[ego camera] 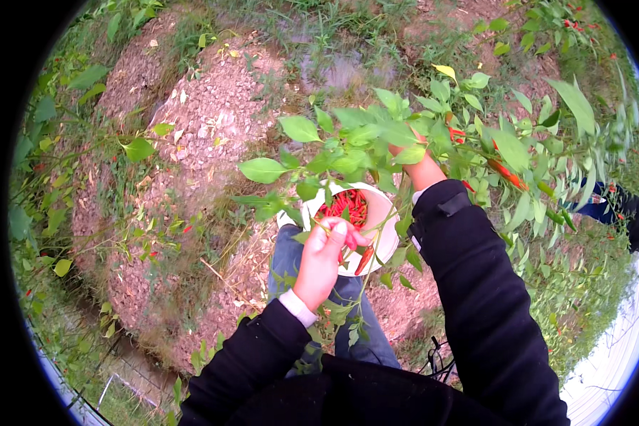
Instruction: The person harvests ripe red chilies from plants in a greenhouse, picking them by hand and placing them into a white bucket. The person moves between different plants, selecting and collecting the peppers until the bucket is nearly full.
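My left hand [322,258] is closed on red chili peppers over the near left side of a white bucket [386,234]. Many red chili peppers [351,205] lie inside the bucket, which sits between my legs. An orange-red chili [365,260] hangs on a stem just right of that hand. My right hand [412,149] reaches into a leafy chili plant [357,138] beyond the bucket; leaves hide its fingers, so its grip cannot be made out. More ripe chilies [506,173] hang on the branches to the right of my right forearm.
Chili plants [138,149] with scattered red fruit line the left side. Dry clods of soil [213,112] and weeds cover the ground between the rows. Another person in dark clothes [636,218] is at the far right. Whitish sheeting [612,346] shows at the lower right.
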